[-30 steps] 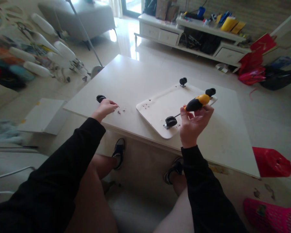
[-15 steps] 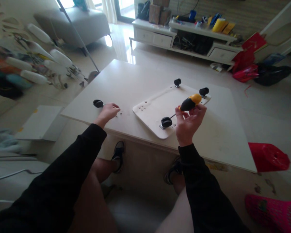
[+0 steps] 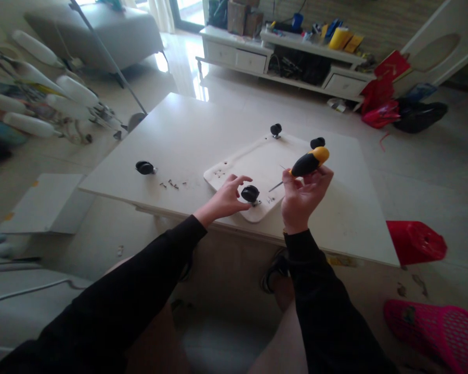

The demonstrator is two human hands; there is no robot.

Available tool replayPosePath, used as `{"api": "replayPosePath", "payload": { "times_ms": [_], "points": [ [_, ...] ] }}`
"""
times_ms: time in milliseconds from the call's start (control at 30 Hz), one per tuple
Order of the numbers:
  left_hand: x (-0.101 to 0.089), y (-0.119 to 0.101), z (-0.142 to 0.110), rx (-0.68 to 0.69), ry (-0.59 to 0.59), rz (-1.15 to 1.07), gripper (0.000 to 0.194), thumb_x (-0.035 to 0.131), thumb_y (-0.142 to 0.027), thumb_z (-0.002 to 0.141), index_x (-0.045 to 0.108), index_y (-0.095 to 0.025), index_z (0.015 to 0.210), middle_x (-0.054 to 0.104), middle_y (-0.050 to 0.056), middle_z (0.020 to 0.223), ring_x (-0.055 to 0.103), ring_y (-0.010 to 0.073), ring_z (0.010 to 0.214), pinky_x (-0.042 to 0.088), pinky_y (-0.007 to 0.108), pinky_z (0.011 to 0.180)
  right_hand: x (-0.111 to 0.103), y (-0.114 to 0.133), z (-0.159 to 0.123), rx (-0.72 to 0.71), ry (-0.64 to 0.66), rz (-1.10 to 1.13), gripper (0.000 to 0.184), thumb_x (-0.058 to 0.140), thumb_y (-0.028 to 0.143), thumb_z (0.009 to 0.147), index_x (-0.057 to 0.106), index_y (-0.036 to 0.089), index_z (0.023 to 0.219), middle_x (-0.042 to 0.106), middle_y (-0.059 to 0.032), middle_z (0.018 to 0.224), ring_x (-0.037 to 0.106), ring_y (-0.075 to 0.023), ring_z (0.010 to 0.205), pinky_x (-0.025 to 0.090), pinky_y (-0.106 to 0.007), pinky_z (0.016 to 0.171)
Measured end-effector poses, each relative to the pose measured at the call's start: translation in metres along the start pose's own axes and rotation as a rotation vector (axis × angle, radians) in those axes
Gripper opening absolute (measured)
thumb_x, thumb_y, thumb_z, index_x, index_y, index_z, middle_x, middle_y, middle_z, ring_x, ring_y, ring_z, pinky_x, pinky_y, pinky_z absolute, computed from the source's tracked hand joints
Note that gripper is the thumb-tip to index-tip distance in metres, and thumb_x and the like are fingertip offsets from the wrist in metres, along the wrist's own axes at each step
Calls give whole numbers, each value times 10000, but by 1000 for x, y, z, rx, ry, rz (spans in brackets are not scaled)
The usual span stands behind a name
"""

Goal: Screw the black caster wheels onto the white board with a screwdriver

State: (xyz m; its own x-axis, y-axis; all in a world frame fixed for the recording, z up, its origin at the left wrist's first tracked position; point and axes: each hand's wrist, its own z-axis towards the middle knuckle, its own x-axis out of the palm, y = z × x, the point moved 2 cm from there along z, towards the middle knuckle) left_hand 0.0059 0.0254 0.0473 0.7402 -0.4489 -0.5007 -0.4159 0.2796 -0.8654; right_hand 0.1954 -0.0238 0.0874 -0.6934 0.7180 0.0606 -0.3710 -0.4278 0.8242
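A white board (image 3: 257,161) lies on the pale table (image 3: 187,130) with black caster wheels at three of its corners. My left hand (image 3: 226,197) is at the near caster (image 3: 250,194), thumb and forefinger curled round its left side. My right hand (image 3: 302,200) is raised just right of it and grips a screwdriver (image 3: 309,162) by its yellow-and-black handle, the thin shaft pointing down-left toward that caster. The far casters (image 3: 275,129) (image 3: 317,142) stand untouched. A loose caster (image 3: 145,167) and a few small screws (image 3: 173,184) lie on the table to the left.
A red bag (image 3: 415,241) hangs off the table's right corner, with a pink mesh basket (image 3: 437,332) on the floor below it. A white panel (image 3: 42,202) lies on the floor at left under a laundry rack (image 3: 42,98). A cluttered white cabinet (image 3: 281,57) stands behind.
My left hand has left the screws at the table's left side and moved right to the near caster on the board. The right hand keeps the screwdriver, barely shifted. The view swung slightly.
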Motion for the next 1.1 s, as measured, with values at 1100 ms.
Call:
{"api": "replayPosePath", "payload": {
  "times_ms": [1100],
  "points": [
    [-2, 14, 16, 12, -183, 105, 558, 877, -111, 723, 666, -211, 1230, 634, 45, 1146, 622, 130, 809, 570, 315, 781, 2, -4, -9, 26, 83, 36, 457, 828, 258, 819, 540, 325, 1168, 643, 35, 995, 689, -102, 869, 544, -182, 620]
  ]
}}
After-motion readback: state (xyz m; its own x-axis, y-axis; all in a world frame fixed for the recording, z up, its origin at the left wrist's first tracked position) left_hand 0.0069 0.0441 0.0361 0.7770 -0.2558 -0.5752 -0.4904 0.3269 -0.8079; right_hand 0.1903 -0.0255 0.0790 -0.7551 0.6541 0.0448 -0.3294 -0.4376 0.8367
